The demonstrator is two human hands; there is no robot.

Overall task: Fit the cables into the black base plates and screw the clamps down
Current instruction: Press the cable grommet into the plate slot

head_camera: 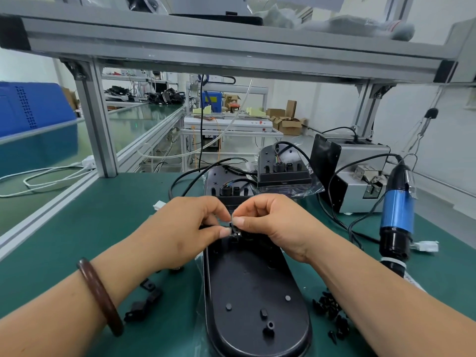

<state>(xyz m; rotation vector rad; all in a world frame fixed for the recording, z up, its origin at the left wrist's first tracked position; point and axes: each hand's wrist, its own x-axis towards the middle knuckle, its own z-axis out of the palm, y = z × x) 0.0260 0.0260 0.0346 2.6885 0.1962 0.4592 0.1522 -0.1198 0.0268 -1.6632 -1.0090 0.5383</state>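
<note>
both the left hand (180, 225) and right hand (273, 222) are pinching a small black clamp (234, 228) over the base plate (255, 292). it is lying on a green tabletop (103, 217). workbenches are stretching behind.

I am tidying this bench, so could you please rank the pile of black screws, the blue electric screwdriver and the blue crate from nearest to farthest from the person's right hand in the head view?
From the right hand:
1. Pile of black screws, on the green mat just below and right of it.
2. Blue electric screwdriver, hanging farther right.
3. Blue crate, far across at the left edge.
</note>
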